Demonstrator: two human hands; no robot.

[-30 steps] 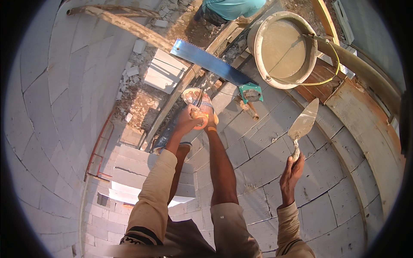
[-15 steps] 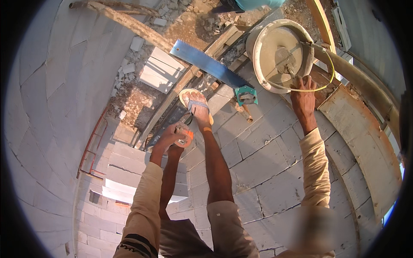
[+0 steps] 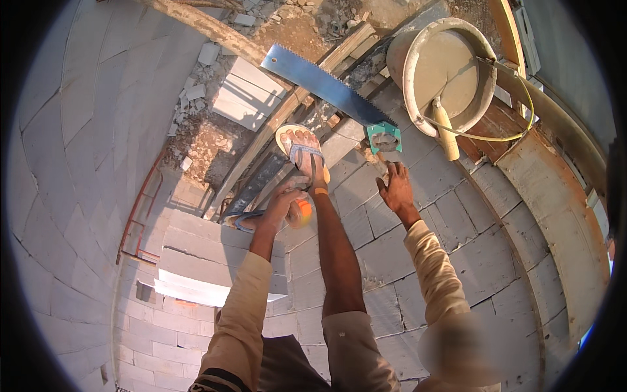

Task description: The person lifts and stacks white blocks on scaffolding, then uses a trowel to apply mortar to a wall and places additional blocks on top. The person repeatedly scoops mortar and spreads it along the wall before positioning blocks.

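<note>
We get bright, warm sunlight, with crisp shadows striping the white blocks point(image 3: 248, 93), fisheye bending on the left wall point(image 3: 85, 150), dark corners, and heavy blur across the right sleeve point(image 3: 436, 264)

Tan sleeves point(image 3: 238, 307), brown shorts point(image 3: 356, 343) and sandals point(image 3: 304, 149) show.

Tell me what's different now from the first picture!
The right hand let go of the trowel, which now rests in the bucket, handle poking over the rim. That hand moved forward and left, near the handsaw, and looks empty. The left hand still holds the round orange object, and the handsaw stayed put.
</note>
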